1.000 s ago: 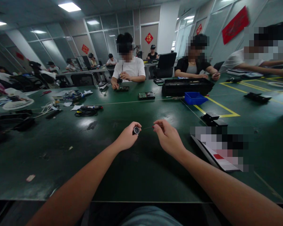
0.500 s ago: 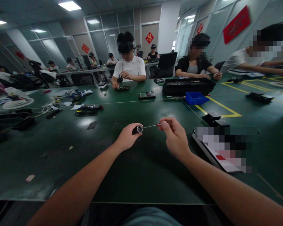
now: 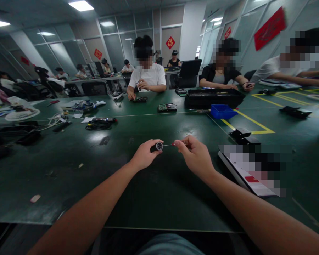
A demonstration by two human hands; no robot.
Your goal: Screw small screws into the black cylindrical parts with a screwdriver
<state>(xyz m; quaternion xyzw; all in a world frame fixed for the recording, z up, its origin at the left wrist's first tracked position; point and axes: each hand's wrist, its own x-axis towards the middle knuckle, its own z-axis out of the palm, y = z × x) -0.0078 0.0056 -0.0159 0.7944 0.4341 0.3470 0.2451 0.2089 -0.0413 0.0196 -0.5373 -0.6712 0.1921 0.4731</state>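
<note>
My left hand (image 3: pixel 145 156) is closed round a small dark cylinder (image 3: pixel 159 146) with a silvery ring at its open end, which faces me. What the cylinder belongs to cannot be made out. In my right hand (image 3: pixel 194 152) is a screwdriver (image 3: pixel 173 144) with a red handle, mostly covered by my fingers. Its thin metal shaft points left and its tip meets or passes the cylinder's rim; the exact contact is too small to tell. Both hands are held above the green table (image 3: pixel 138 209).
A white booklet or box (image 3: pixel 250 182) lies right of my right arm. Beyond are black brackets (image 3: pixel 244 136), a blue bin (image 3: pixel 223 112), a long black housing (image 3: pixel 214 98) and a circuit board (image 3: pixel 167 107). Coiled black cable (image 3: pixel 99 124) lies left. Several people work around the table.
My right hand has come closer to my left, so less of the screwdriver shaft shows between them. The whole view has shifted slightly. My left hand keeps its hold on the cylinder.
</note>
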